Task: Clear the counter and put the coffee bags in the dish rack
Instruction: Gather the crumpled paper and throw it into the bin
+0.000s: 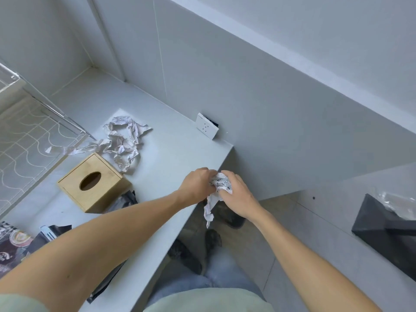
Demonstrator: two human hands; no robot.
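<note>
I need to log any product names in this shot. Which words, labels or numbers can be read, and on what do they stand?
No text reads clearly.
Coffee bag at the lower left: white lettering and printed pictures, too blurred and cropped to read.
Crumpled paper on the counter: faint dark marks, illegible.
Paper wad held in both hands: no readable print.
Wooden tissue box and wall socket: no lettering visible.

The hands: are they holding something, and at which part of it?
Both hands, left and right, grip one crumpled white paper at its balled upper end; its loose tail hangs below.
</note>
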